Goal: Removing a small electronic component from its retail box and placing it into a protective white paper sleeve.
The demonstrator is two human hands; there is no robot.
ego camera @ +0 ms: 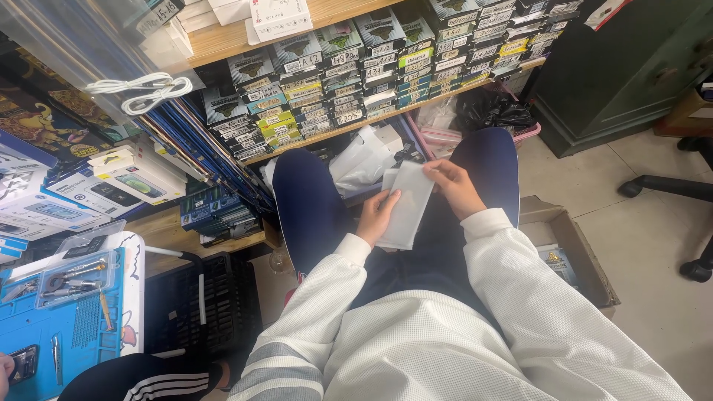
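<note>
Pale sleeve (405, 204) held at frame centre.
Left hand (377, 215) clamped on lower edge, right hand (457, 186) pinching top, above lap.

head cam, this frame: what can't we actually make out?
- White pouch: held by left hand and right hand; contents hidden by its opaque face, lower corner behind the left hand.
- Right hand fingertips: tucked behind the pouch's top edge, grip unclear.
- Cardboard box: inside partly hidden by the right sleeve.
- Another person's hand: cut off by the left edge.
- Tools in the clear tray: too small to identify.
</note>
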